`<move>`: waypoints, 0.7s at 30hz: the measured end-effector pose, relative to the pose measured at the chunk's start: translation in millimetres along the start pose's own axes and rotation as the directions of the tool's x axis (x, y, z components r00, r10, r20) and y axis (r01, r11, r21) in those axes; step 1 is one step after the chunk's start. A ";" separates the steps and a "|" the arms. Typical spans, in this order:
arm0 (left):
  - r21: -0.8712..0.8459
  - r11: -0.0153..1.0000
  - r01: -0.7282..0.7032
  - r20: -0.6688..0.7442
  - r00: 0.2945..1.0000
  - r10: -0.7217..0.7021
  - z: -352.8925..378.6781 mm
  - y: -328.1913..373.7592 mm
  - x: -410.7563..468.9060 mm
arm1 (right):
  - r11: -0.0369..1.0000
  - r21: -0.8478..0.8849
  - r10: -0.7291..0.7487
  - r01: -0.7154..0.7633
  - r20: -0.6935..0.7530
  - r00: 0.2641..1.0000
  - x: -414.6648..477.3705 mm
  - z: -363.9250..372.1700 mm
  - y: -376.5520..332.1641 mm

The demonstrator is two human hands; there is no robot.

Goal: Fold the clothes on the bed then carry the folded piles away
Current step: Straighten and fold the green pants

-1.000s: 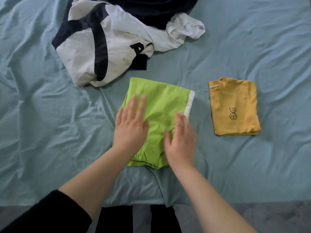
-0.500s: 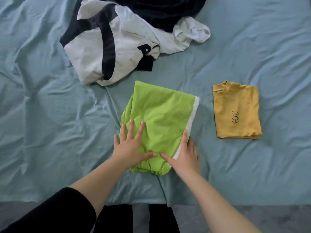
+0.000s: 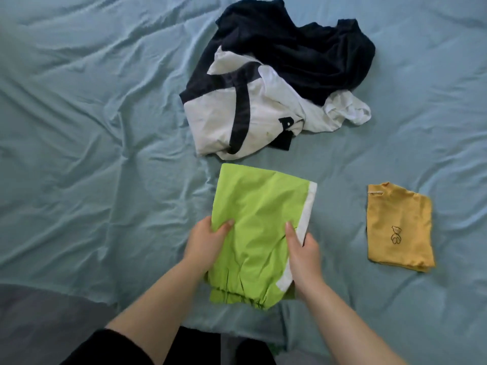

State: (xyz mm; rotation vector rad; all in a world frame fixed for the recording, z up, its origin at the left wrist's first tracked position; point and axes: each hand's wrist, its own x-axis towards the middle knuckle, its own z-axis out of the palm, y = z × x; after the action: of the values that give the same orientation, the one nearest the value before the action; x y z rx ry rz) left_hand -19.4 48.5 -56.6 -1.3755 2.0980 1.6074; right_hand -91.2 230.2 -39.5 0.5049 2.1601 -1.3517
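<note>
Folded lime-green shorts (image 3: 259, 227) with a white side stripe lie at the near middle of the bed. My left hand (image 3: 207, 239) grips their left edge, thumb on top and fingers underneath. My right hand (image 3: 303, 250) grips the right edge by the white stripe, thumb on top. The near end of the shorts is raised slightly off the sheet. A folded yellow top (image 3: 399, 227) with a small bear print lies to the right, apart from my hands.
An unfolded white and navy garment (image 3: 237, 119) and a crumpled dark navy garment (image 3: 303, 51) lie in a heap behind the shorts. The wrinkled light-blue bed sheet (image 3: 92, 154) stretches wide to the left. The bed's near edge and grey floor (image 3: 39, 317) show at the bottom left.
My hands went from flat on top of the green shorts to gripping both side edges. The view has shifted, so the clothes appear further right.
</note>
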 end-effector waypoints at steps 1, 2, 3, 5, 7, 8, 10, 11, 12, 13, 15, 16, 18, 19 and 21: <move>-0.026 0.999 0.026 -0.030 0.999 -0.027 -22.5 -4.4 -2.9 | 1.000 0.011 0.005 -0.006 0.073 0.997 -9.0 14.7 -6.9; -0.043 0.998 0.052 -0.055 0.997 -0.054 -46.3 -8.0 -4.1 | 1.000 0.022 0.015 -0.019 0.163 0.986 -17.5 30.8 -14.5; -0.048 0.996 0.079 -0.078 0.994 -0.083 -71.1 -11.4 -2.9 | 0.999 0.014 0.026 -0.031 0.266 0.964 -25.5 47.7 -21.6; -0.049 0.992 0.120 -0.089 0.988 -0.124 -120.9 -15.5 5.3 | 0.998 -0.064 0.042 -0.014 0.454 0.890 -38.2 82.6 -35.5; -0.072 0.987 0.144 -0.007 0.989 -0.145 -169.2 -14.6 19.5 | 0.992 -0.118 0.032 0.040 0.554 0.832 -45.4 118.2 -51.5; -0.100 0.983 0.151 0.049 0.988 -0.147 -191.6 -11.9 27.8 | 0.992 -0.107 0.010 0.064 0.576 0.817 -46.8 136.3 -59.9; -0.119 0.985 0.124 0.105 0.988 -0.112 -229.5 -5.9 47.8 | 0.994 -0.048 -0.056 0.102 0.577 0.815 -48.3 173.3 -76.1; -0.091 0.992 0.088 0.089 0.993 -0.080 -244.6 -4.4 60.1 | 0.992 -0.015 -0.092 0.122 0.562 0.822 -47.6 192.1 -82.7; -0.045 0.998 0.047 0.043 0.998 -0.045 -257.5 -3.3 73.1 | 0.990 0.013 -0.125 0.140 0.546 0.828 -46.0 211.3 -87.7; 0.019 1.000 0.007 -0.024 1.000 -0.006 -268.1 -3.3 86.7 | 0.988 0.033 -0.144 0.150 0.535 0.833 -43.4 229.8 -90.6; 0.150 0.988 -0.040 -0.137 0.989 0.061 -280.2 -8.2 113.9 | 0.989 0.017 -0.130 0.145 0.555 0.822 -34.1 262.2 -93.3; 0.210 0.977 -0.026 -0.156 0.986 0.060 -282.2 -12.7 125.7 | 0.990 -0.028 -0.094 0.136 0.586 0.805 -28.1 275.5 -94.2; 0.380 0.922 0.073 -0.110 0.993 -0.033 -279.0 -25.5 142.5 | 0.976 -0.156 -0.019 0.154 0.639 0.769 -15.0 291.5 -93.7; 0.472 0.874 0.114 -0.065 0.993 -0.095 -273.3 -32.2 146.3 | 0.964 -0.199 -0.003 0.175 0.650 0.760 -9.5 295.1 -93.0; 0.579 0.802 0.143 -0.023 0.987 -0.160 -256.2 -41.1 142.5 | 0.954 -0.227 0.006 0.195 0.665 0.747 -2.9 293.5 -90.7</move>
State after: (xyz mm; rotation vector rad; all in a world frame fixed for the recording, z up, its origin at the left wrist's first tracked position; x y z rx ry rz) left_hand 28.1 -243.5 -66.7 -1.2423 2.1351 0.8003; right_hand -69.3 -73.8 -77.7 -0.1975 1.7326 -1.0228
